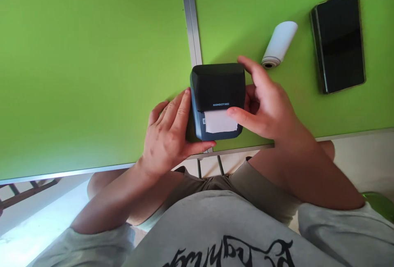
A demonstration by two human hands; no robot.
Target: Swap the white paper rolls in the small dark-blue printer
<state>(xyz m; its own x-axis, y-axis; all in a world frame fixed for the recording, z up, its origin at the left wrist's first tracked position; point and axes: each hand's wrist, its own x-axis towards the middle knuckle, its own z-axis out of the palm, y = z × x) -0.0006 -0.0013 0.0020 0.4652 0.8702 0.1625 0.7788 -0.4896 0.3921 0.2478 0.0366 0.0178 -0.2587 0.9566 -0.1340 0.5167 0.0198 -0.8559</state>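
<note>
The printer (218, 94) sits on the green table (92, 74), close to the front edge and over the metal strip (190, 17) that divides the top. Its black lid (217, 82) is down over the blue body, so the interior cannot be seen. A white paper strip (218, 122) with a ragged end emerges below the lid and lies over the front of the body.

The left hand (168, 131) is unclenched: its fingers lie extended against the printer's left side, and its thumb reaches along the front. The right hand (271, 107) grasps the printer's right side, index fingertip at the far corner, thumb tip at the lid's lower edge beside the paper strip.

A white paper roll (280, 43) lies on its side beyond the right hand, its hollow core exposed. Farther right, a dark phone (341, 43) lies flat.
</note>
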